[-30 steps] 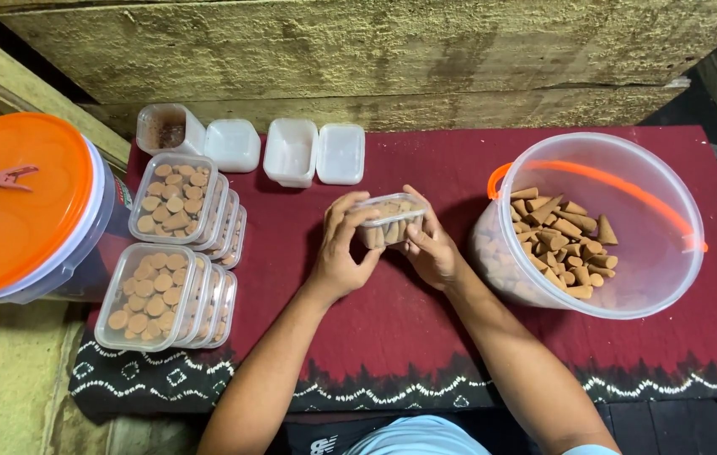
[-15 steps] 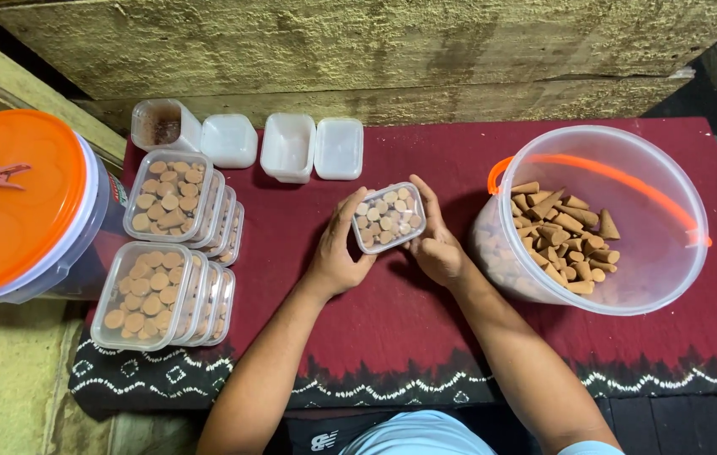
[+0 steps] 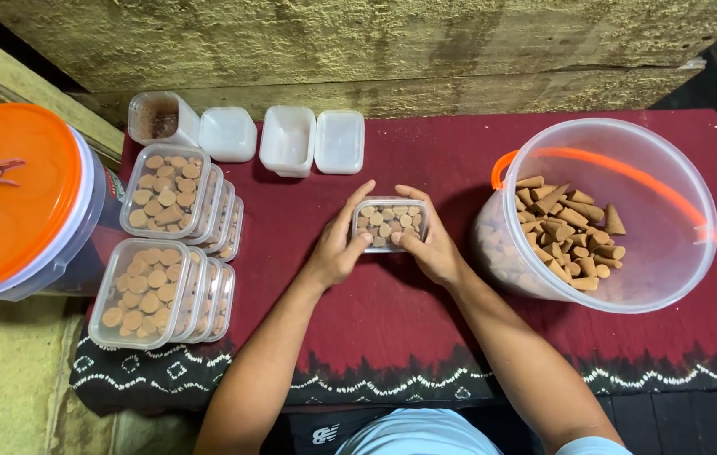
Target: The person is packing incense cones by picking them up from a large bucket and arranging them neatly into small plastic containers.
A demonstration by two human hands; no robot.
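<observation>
Head view: the only camera I have, looking straight down at both hands over a dark red cloth (image 3: 426,320) on the tabletop.
Left hand (image 3: 337,248): I read it as grasping the left end of the small clear box (image 3: 390,223), thumb on the near edge, fingers curled round the far side.
Right hand (image 3: 432,244): grasping the right end of the same box, thumb on its near edge.
Small clear box: centre of the tabletop, between both hands, filled with brown cones standing base-up; I cannot tell whether a lid is on it.
Round tub (image 3: 607,215): at 3 o'clock from the box, clear with an orange handle, loose brown cones heaped inside, close beside the right wrist.
Filled boxes (image 3: 169,240): two leaning rows at 9 o'clock, well apart from the hands.
Empty white boxes (image 3: 291,136): at 11 o'clock along the far edge, with lids beside them.
Orange-lidded bucket (image 3: 13,198): far at 9 o'clock, a clip lying on top.
Risk, as I judge it: an uneven squeeze or tilt could tip the packed cones out; the right forearm swinging outward could knock the tub.
</observation>
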